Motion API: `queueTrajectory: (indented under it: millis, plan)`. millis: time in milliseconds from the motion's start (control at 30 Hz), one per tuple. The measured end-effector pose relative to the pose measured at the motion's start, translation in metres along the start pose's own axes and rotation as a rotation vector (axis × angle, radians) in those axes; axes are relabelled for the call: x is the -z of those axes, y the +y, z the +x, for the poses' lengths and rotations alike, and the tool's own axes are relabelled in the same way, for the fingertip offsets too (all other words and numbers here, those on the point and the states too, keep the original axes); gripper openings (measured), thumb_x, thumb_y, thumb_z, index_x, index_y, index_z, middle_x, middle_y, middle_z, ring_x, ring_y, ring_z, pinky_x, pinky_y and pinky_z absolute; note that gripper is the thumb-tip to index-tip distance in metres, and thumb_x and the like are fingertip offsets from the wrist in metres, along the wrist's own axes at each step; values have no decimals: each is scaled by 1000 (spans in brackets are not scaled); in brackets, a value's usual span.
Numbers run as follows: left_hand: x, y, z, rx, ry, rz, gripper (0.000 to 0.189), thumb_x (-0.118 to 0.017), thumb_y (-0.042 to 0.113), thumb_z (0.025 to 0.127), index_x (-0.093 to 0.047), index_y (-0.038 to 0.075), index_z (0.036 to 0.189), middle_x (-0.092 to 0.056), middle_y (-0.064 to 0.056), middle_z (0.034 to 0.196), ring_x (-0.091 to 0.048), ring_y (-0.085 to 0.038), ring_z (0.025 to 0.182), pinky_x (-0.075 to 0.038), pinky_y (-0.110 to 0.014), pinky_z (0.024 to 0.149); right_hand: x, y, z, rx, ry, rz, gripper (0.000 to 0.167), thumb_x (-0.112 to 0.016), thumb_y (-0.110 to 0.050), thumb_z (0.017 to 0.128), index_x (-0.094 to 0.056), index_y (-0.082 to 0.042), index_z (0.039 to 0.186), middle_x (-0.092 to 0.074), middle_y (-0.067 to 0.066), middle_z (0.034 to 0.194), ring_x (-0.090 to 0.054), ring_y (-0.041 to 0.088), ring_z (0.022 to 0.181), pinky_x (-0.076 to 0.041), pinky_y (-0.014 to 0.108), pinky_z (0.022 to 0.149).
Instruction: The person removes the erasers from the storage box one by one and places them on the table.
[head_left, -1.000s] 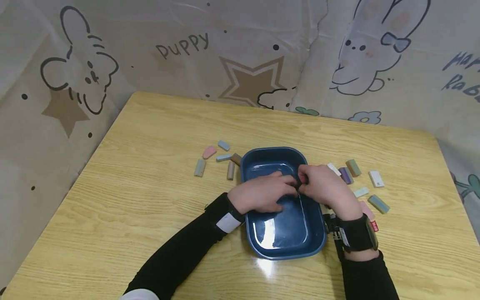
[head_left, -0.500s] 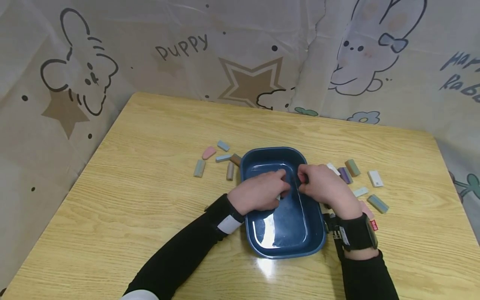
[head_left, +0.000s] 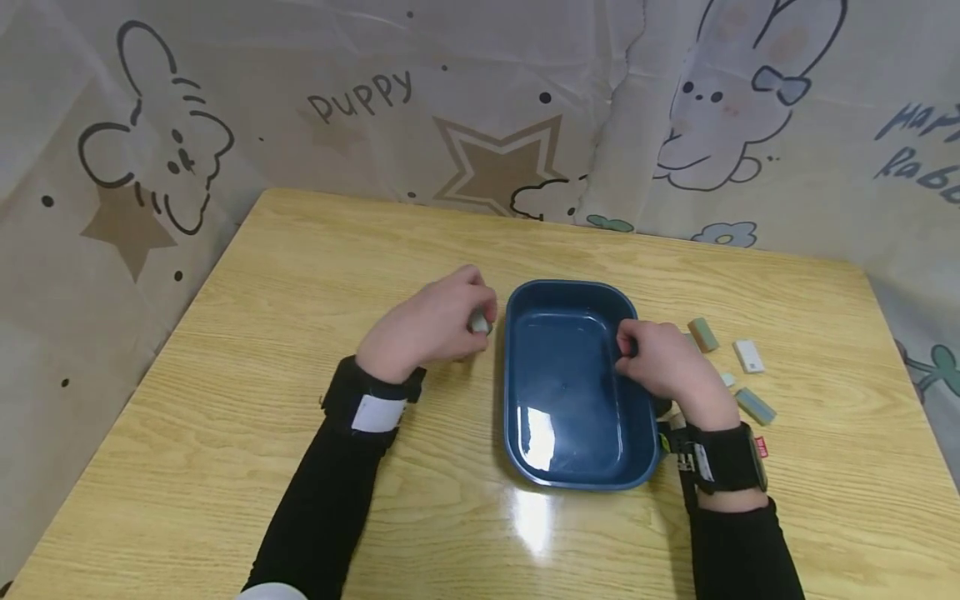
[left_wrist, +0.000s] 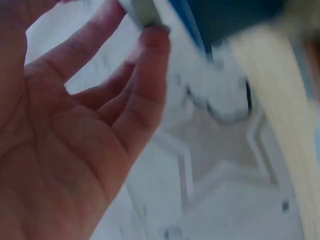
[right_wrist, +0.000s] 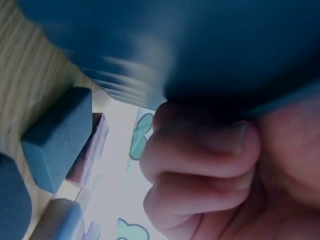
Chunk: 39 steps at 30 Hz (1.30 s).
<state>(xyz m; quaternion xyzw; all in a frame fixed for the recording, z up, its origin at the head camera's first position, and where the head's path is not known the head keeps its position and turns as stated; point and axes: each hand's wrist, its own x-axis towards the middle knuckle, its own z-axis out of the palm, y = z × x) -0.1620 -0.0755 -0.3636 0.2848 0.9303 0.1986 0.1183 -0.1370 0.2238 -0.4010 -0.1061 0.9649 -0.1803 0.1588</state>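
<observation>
My left hand (head_left: 427,325) is just left of the blue plastic tub (head_left: 508,392), pinching a small pale grey-green block (head_left: 480,322) between thumb and fingers. In the left wrist view, the block (left_wrist: 144,11) shows at the fingertips, cut off by the top edge. My right hand (head_left: 660,362) grips the tub's right rim with curled fingers. The right wrist view shows those fingers (right_wrist: 200,155) folded against the tub's wall (right_wrist: 125,55). No blocks are visible inside the tub. The left-side blocks are almost entirely hidden behind my left hand.
Right of the tub lie a green-brown block (head_left: 703,335), a white block (head_left: 748,356) and a grey-green block (head_left: 756,406). Others there are partly covered by my right hand. A printed cloth (head_left: 495,100) hangs behind the wooden table (head_left: 360,242).
My left hand has come out of the tub to its left side, holding the block. The tub and my right hand on its rim have shifted slightly right and away from me.
</observation>
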Motion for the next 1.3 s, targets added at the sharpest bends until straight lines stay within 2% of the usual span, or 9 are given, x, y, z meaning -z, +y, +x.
queueTrajectory:
  millis: [67,200,467,633,767,900,1033,1167,1300]
  plan:
    - [4,-12,-2,95,-43,-19,14,-70,11,81,-66,12,94,-49,-4,101,-53,-19,82,-45,-30,65,0,2,1,-2,6,-1,20,-66,-9,84,-47,-12,79,-44,4,66,-46,22,58,-34,32,55]
    - [4,-29,-2,214,-162,-68,19,-70,4,79,-64,9,97,-52,-7,92,-51,-21,75,-41,-30,59,0,4,2,-8,8,7,19,-65,-8,84,-47,-12,79,-44,3,65,-46,21,57,-33,32,55]
    - [-2,-40,-1,305,-251,-61,34,-69,-2,78,-59,9,109,-56,-5,91,-52,-21,75,-40,-30,59,-1,4,2,-14,2,21,18,-65,-8,84,-47,-12,79,-44,4,65,-46,21,57,-34,32,55]
    - [-3,-41,-2,307,-179,-67,30,-67,9,86,-59,9,115,-57,-5,93,-53,-21,77,-42,-32,61,-2,3,1,-11,2,10,18,-65,-9,84,-47,-12,79,-44,4,65,-47,21,58,-34,32,55]
    - [-2,-37,1,242,-74,-59,29,-63,20,92,-60,8,118,-60,-8,106,-55,-23,84,-45,-35,69,-2,3,-2,12,7,17,18,-64,-9,85,-47,-12,81,-44,3,65,-46,21,57,-34,32,55]
    - [-1,-31,7,177,38,58,32,-60,25,93,-61,9,121,-57,-9,121,-52,-24,100,-47,-39,79,3,2,-8,0,11,65,14,-62,-11,88,-49,-10,90,-45,3,64,-46,19,54,-35,32,52]
    - [-3,-23,12,197,118,203,41,-60,35,94,-60,11,127,-52,-11,133,-45,-31,120,-46,-45,89,6,-3,-12,-43,94,65,25,-62,-18,90,-50,-6,108,-51,7,69,-50,21,53,-38,34,51]
    - [-9,-15,14,232,104,266,71,-55,58,91,-47,11,143,-31,-18,153,-25,-41,138,-31,-54,106,5,-8,-12,-57,216,28,53,-64,-30,91,-46,-5,134,-58,21,107,-57,36,88,-46,49,72]
    - [-17,-6,17,256,58,274,99,-43,80,82,-27,15,154,0,-17,161,2,-43,145,-11,-60,112,3,-10,-11,-77,251,-5,82,-65,-46,89,-28,-9,152,-26,30,149,-26,52,132,-29,68,98]
